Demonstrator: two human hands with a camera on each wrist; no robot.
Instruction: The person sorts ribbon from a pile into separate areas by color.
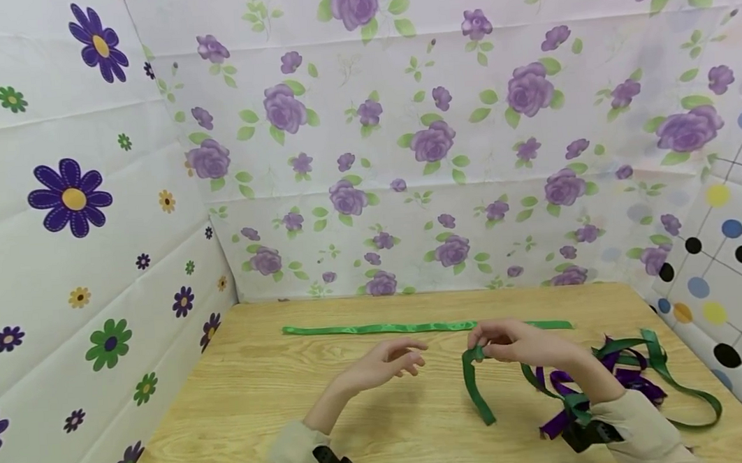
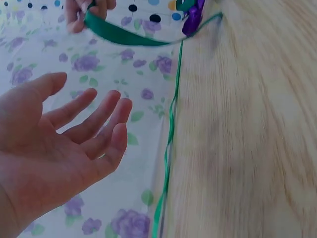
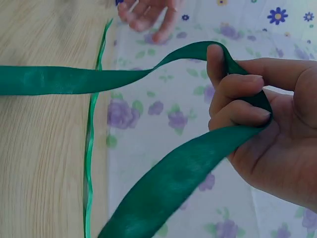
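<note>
My right hand (image 1: 524, 342) holds a dark green ribbon (image 1: 475, 392) above the table, its fingers curled round the band. One end of that ribbon hangs free toward the table, while the other runs back toward a tangle of ribbons on the right. In the right wrist view the ribbon (image 3: 166, 183) passes through the curled fingers (image 3: 237, 91) and drapes on both sides. To the left, my left hand (image 1: 381, 365) hovers with nothing in it. Its fingers look relaxed and slightly bent in the left wrist view, palm (image 2: 54, 153) showing.
A brighter green ribbon (image 1: 382, 328) lies stretched across the back of the wooden table (image 1: 241, 406). Purple and green ribbons (image 1: 646, 387) sit tangled at the right, partly behind my right forearm. Flowered cloth (image 1: 375, 189) hangs behind the table; patterned sheets flank both sides.
</note>
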